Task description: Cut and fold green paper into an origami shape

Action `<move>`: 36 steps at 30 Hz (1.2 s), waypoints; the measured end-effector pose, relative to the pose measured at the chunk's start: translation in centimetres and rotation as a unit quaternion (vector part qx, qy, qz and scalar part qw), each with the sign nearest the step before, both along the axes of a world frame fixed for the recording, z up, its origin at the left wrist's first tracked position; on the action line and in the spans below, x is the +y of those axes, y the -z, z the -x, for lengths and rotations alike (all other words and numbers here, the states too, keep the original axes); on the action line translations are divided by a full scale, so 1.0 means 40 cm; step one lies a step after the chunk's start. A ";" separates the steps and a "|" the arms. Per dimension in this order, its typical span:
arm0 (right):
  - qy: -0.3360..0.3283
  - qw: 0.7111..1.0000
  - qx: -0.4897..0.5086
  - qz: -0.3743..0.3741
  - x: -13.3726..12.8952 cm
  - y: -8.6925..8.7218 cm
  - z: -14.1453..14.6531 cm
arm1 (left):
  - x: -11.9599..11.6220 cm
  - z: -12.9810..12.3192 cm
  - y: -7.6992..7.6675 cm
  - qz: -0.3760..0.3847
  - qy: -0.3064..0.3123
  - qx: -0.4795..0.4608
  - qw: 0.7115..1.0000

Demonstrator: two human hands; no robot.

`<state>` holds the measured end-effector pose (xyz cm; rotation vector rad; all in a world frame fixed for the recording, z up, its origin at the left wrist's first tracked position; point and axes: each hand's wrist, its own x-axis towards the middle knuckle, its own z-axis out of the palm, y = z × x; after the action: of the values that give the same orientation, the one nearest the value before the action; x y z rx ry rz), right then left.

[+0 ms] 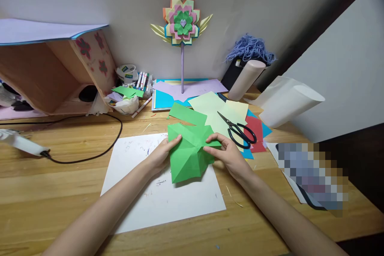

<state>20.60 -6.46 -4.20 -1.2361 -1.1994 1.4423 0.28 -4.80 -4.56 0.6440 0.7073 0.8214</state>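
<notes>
Between my hands is a sheet of green paper, creased with folds that meet near its middle. My left hand grips its left edge, thumb on top and the other fingers underneath. At the right side, my right hand pinches a folded part of the sheet between thumb and fingers. The green paper is held over a white sheet with marker marks on it. Just behind it lies a green paper strip. Black-handled scissors rest on coloured paper scraps beyond my right hand.
A paper flower on a purple stem stands at the back. To the left are a cardboard box, markers and a black cable. White paper rolls, blue yarn and a blurred flat object are on the right.
</notes>
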 end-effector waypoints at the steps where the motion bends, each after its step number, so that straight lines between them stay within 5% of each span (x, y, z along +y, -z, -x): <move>1: -0.001 1.000 0.002 0.003 -0.002 0.000 0.002 | -0.001 -0.001 -0.001 0.003 -0.001 0.003 1.000; 17: -0.010 0.999 -0.007 -0.033 -0.008 0.014 0.009 | -0.006 -0.008 -0.009 0.131 0.022 -0.049 0.990; 36: -0.028 0.997 -0.019 -0.069 -0.010 -0.004 0.009 | -0.018 -0.004 0.002 0.049 0.076 -0.002 0.996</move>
<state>20.23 -6.88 -4.02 -1.1478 -1.3470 1.3569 0.44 -5.50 -4.65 0.5992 0.6822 0.6433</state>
